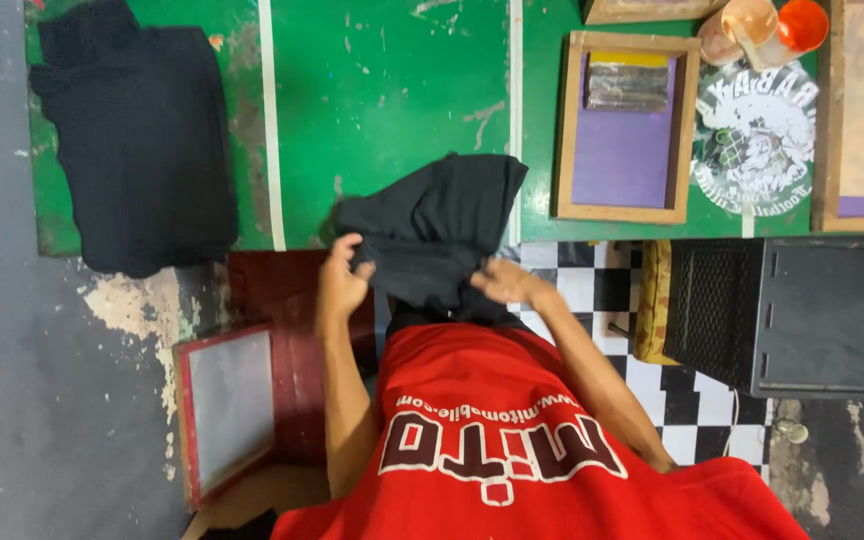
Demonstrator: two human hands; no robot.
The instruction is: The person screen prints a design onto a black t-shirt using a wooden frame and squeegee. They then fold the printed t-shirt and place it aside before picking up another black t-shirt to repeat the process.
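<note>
Hands clamped on black garment at tabletop edge: left hand at its 7 o'clock, right hand at 5. Wooden screen frame at 2 o'clock, folded black cloth at 10.

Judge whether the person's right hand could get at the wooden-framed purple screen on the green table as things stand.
Probably yes. The right hand grips the black garment, and the wooden-framed purple screen lies just beyond it with bare green table between; it would have to let go first.

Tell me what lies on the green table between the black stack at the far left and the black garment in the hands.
In the head view, only bare green table crossed by one white stripe.
</note>
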